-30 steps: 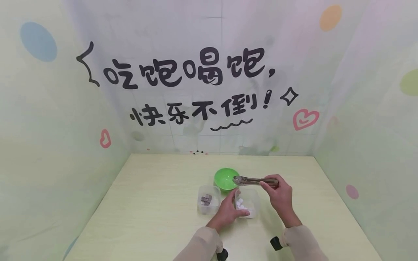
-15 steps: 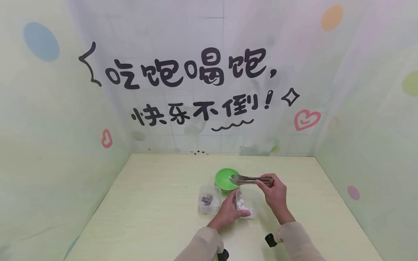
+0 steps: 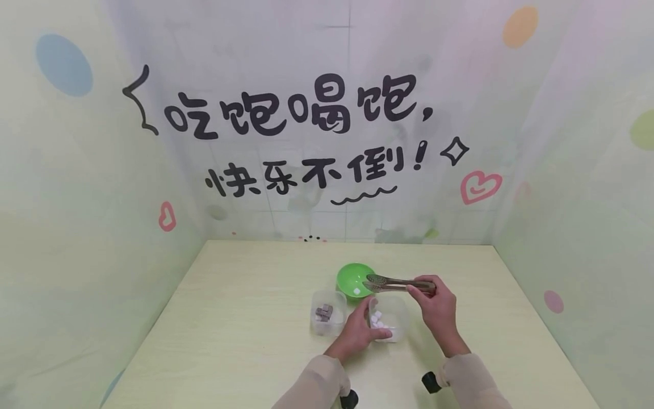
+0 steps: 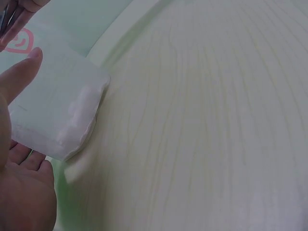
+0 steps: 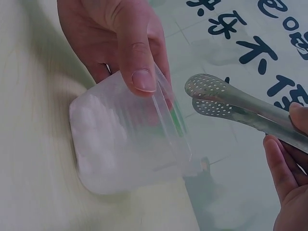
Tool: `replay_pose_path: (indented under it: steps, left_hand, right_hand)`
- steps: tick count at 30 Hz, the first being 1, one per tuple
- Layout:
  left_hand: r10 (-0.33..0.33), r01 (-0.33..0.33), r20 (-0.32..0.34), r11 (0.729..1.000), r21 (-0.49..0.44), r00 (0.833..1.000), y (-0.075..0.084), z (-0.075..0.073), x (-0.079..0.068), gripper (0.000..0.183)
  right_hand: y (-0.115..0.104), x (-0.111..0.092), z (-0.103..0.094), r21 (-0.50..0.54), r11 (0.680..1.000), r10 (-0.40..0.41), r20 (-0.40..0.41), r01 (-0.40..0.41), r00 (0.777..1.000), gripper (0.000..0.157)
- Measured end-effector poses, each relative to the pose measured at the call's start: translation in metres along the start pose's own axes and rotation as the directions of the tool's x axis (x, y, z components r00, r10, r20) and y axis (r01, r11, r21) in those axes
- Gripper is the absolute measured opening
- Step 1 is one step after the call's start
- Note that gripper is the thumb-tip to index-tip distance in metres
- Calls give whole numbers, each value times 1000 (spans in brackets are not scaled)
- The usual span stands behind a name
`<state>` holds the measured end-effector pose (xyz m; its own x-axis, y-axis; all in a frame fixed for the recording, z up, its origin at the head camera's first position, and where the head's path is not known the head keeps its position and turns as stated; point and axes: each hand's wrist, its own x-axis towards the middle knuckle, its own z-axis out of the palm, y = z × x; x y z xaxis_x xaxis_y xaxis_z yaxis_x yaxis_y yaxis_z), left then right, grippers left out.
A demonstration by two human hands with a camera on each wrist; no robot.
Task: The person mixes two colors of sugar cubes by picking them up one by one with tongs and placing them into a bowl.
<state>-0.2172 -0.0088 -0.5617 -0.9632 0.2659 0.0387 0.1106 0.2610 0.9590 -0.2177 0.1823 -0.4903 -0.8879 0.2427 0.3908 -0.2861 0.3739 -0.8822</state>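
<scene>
My left hand (image 3: 355, 334) grips a clear plastic container (image 3: 394, 311) by its left side, thumb in front and fingers behind. White cubes (image 3: 377, 320) are heaped in it. In the right wrist view the thumb presses on this container (image 5: 134, 139) near its rim. My right hand (image 3: 439, 305) holds metal food tongs (image 3: 395, 282) with perforated tips, which hang over the right rim of a green bowl (image 3: 347, 275). One white cube (image 3: 356, 291) lies in the bowl. Between the tips of the tongs (image 5: 240, 101) a gap shows, with nothing in it.
A second clear plastic container (image 3: 337, 321) with several brownish-purple cubes (image 3: 323, 312) stands left of my left hand, near the bowl. All stand on a pale wood-grain table (image 3: 230, 318). Printed curtains (image 3: 327, 221) close off the back and both sides.
A white cube now lies in the green bowl. The tongs first moved left over the bowl, then back right, and their tips have spread apart. My left hand has stayed put.
</scene>
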Motion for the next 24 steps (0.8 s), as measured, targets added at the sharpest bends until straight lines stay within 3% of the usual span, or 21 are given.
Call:
replay_pose_path:
  steps: [7,14,24]
  left_hand:
    - [7,-7,-5,1000,-21,1000,-2,-1,0,89]
    - [5,-5,-7,1000,-27,1000,-3,-1,0,93]
    - [14,-14,6,1000,-12,1000,-2,1,0,92]
  right_hand:
    - [4,-11,-14,-12,1000,-15,-12,15,1000,23]
    - [7,-23,-25,-93,996,-14,5,14,1000,24]
    - [14,-29,-30,-122,991,-46,39,51,998,24]
